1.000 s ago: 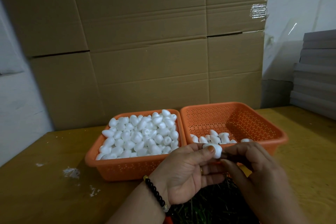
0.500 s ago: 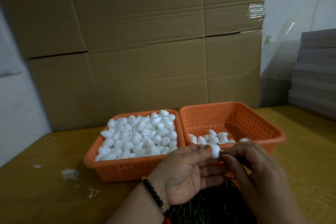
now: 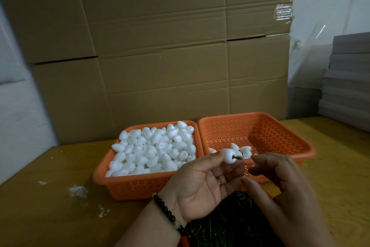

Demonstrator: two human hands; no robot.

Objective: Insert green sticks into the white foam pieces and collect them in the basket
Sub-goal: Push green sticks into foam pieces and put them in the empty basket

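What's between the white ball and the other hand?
In the head view, a short green stick pokes from the foam piece toward the right hand.

Matt white foam pieces (image 3: pixel 152 150) fill a perforated orange plastic basket (image 3: pixel 128 186). The yellowish wooden surface (image 3: pixel 40 206) looks smooth with a dull sheen; brown corrugated cardboard boxes (image 3: pixel 160 46) look matt, and black wrist beads (image 3: pixel 166 208) look glossy.

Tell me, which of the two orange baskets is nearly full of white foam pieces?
The left orange plastic basket, heaped with white foam pieces. The right orange plastic basket holds only a few at its near edge.
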